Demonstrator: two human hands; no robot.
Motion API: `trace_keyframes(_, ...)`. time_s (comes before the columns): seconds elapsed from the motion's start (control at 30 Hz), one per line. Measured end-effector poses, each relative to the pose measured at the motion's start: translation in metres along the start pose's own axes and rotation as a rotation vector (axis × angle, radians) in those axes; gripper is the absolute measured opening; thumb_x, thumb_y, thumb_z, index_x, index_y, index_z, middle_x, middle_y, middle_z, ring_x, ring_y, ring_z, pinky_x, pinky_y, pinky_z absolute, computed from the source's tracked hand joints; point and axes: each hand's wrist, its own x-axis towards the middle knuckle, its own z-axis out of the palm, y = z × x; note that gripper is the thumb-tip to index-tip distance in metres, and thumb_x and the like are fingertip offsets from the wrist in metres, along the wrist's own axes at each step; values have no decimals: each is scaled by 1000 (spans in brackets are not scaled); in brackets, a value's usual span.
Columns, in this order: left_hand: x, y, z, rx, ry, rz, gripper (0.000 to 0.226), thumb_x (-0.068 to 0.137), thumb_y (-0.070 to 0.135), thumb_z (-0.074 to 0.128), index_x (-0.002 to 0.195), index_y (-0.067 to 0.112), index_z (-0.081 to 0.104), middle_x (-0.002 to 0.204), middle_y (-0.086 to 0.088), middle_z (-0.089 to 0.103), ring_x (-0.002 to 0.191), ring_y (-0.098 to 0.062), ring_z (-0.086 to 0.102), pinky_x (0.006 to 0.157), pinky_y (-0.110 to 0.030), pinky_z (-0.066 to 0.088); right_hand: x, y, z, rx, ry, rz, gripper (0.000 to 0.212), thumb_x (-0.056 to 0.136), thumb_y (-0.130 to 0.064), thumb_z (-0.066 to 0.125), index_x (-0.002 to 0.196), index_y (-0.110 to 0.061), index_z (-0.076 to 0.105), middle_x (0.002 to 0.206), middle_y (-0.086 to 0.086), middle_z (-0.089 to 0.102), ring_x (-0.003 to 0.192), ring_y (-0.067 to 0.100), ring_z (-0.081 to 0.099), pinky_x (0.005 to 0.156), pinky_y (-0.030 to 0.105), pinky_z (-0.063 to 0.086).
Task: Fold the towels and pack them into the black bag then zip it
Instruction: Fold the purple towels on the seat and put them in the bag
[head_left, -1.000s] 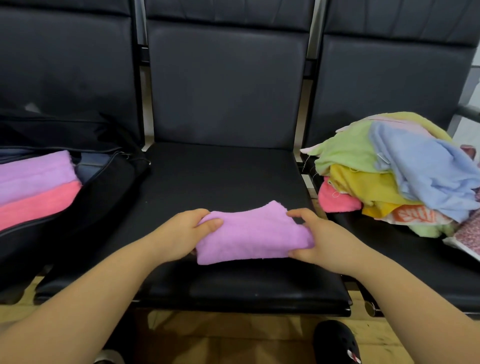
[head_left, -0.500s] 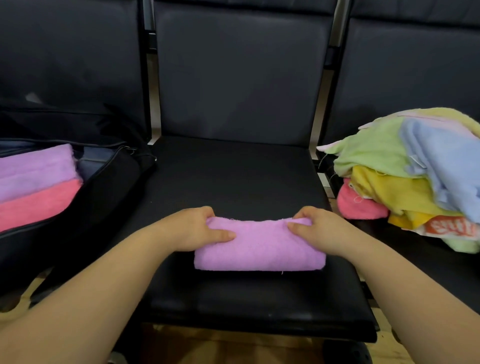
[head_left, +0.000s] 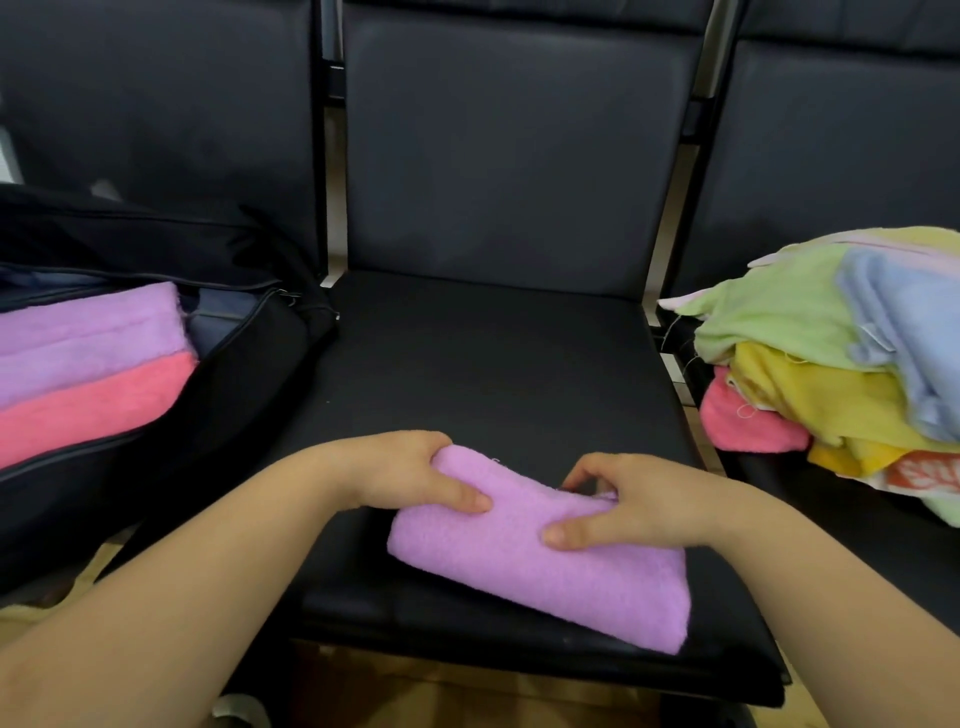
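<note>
Right now I have both hands on the folded purple towel (head_left: 540, 566), which lies slantwise on the front part of the middle seat (head_left: 488, 374), low and just right of centre in the frame. My left hand (head_left: 400, 473) grips the towel's upper left end, fingers curled over its far edge and the thumb pressed flat along the top. My right hand (head_left: 639, 506) pinches the far edge near the towel's middle, fingers bent over the back and the thumb lying on the top face, pointing left. The towel's lower right corner reaches almost to the seat's front edge. At the left of the frame, the black bag (head_left: 244, 374) sits on the neighbouring seat with its zip undone and its flap thrown back toward the backrest. Inside it I can see a lilac folded towel (head_left: 88, 338) and, touching it on the nearer side, a pink folded towel (head_left: 88, 410), both lying flat. At the right edge of the frame, a loose pile of unfolded towels (head_left: 810, 364) is heaped on the third seat: green and pale blue on top, yellow and pink beneath, with a red-and-white printed piece at the bottom. Well apart from that pile, the bag touches the middle seat's left side.
</note>
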Motion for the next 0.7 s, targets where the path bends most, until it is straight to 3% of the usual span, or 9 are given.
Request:
trace_keyframes(0.1, -20, 3, 3, -4, 37, 76, 40, 76, 51, 71, 107, 29, 57, 104, 13, 65, 97, -3, 61, 87, -25, 51, -1, -5, 9, 0, 59, -88, 68, 54, -81, 64, 107, -40, 52, 107, -18, 55, 96, 1, 56, 87, 25, 50)
trace_keyframes(0.27, -44, 6, 14, -82, 174, 283, 36, 78, 47, 71, 103, 31, 53, 101, 11, 63, 94, -3, 60, 81, -26, 53, -6, -25, 17, 195, 153, -259, 87, 55, -71, 72, 131, -44, 40, 123, -26, 52, 112, -4, 52, 95, 24, 48)
trace_keyframes(0.43, -67, -4, 20, -68, 219, 420, 37, 85, 42, 67, 117, 40, 49, 113, 21, 58, 103, 4, 56, 91, -24, 49, -7, -47, 28, 215, 173, -279, 62, 57, -66, 72, 111, -42, 53, 102, -20, 60, 94, 2, 60, 82, 25, 54)
trace_keyframes(0.57, -83, -20, 8, -87, 308, 454, 14, 90, 39, 62, 102, 38, 56, 103, 18, 64, 97, 1, 59, 89, -28, 50, -4, -66, 39, 231, 173, -292, 56, 55, -71, 69, 99, -38, 60, 91, -14, 66, 85, 5, 63, 76, 28, 56)
trace_keyframes(0.7, -100, -41, -12, -77, 408, 489, 9, 93, 37, 58, 102, 36, 57, 102, 16, 64, 98, -1, 59, 89, -27, 48, 5, -88, 42, 248, 47, -280, 41, 68, -55, 75, 99, -29, 65, 94, -7, 69, 88, 9, 65, 80, 30, 57)
